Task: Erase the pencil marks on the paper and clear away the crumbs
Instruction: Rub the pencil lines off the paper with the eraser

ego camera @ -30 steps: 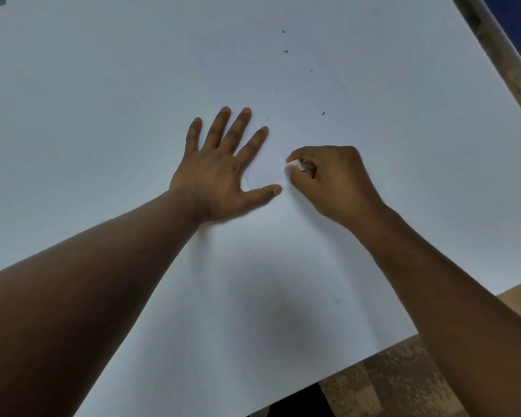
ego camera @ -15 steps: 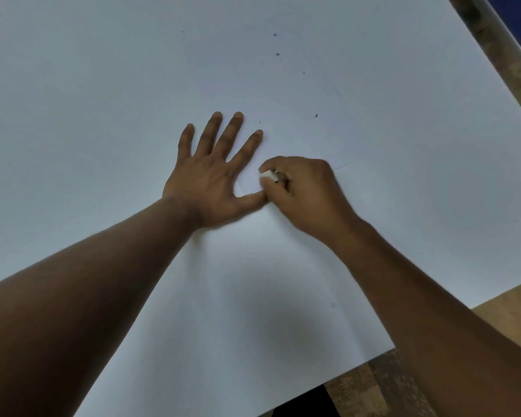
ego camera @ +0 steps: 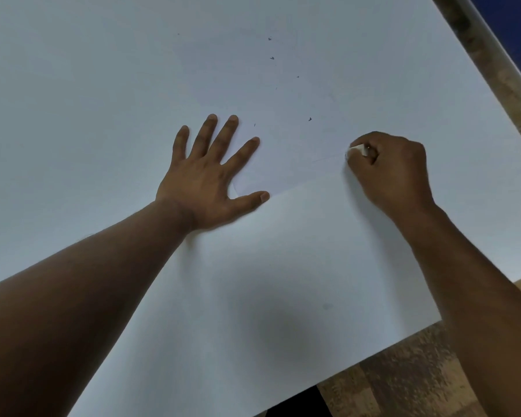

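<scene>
The left forearm comes in from the lower left corner and runs up and to the right, ending in the left hand (ego camera: 206,179), which lies palm down and flat on the paper (ego camera: 283,266). Its fingers (ego camera: 203,136) are straight and spread wide, pointing away from the person, while the thumb juts out to the right along a faint edge in the sheet. Beyond the fingertips, several small dark crumbs (ego camera: 309,119) lie scattered on the white surface, well apart from each other. Farther right, the right hand (ego camera: 391,170) is curled into a loose fist, knuckles up, with its fingers pinching a small white eraser (ego camera: 357,150) whose tip touches the paper at the end of a faint line. The right forearm slants down to the lower right corner, across the brown tabletop (ego camera: 403,380).
</scene>
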### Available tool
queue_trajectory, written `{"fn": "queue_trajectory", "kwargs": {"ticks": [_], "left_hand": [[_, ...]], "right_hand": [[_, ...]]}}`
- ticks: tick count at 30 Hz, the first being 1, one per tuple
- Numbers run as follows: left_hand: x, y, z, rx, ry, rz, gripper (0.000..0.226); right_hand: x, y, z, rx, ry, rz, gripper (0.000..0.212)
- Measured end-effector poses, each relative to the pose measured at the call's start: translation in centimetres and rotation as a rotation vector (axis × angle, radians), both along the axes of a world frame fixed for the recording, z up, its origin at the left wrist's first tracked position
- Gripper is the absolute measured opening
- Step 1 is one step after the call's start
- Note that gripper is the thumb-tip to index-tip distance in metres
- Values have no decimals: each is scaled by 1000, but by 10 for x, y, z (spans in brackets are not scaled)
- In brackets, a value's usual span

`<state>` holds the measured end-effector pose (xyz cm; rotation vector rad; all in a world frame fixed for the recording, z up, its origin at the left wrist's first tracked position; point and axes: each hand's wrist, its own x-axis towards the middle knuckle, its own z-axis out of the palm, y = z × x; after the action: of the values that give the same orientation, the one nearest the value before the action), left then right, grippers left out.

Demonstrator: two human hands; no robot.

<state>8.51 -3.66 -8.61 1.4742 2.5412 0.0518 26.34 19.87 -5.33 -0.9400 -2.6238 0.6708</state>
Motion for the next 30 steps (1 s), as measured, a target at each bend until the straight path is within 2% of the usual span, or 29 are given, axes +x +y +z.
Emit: {"fn": "queue_trajectory", "kwargs": {"ticks": [5,10,16,20,25,27,30], "left_hand": [[0,0,0,5,-3,5,91],[-1,1,-1,4,-10,2,91],[1,1,0,23,-16,1,90],[-1,0,-1,25,-17,0,90],[-1,0,-2,30,-14,-5,90],[0,-1,-2,31,-14,-8,89],[-1,-1,-2,43,-21,-10,87]], "right_hand": [[-21,-41,-3,-81,129,37,14],[-35,-74,-12,-25,102,216,16],[-8,-11,-9,113,52,23,18],[-5,4,-6,-62,13,-70,14],[-10,-9,-3,-556,283,-249,8],[-15,-19,-2,-662,366,-275,9],[-29,-22,4,-706,424,-274,14]]}}
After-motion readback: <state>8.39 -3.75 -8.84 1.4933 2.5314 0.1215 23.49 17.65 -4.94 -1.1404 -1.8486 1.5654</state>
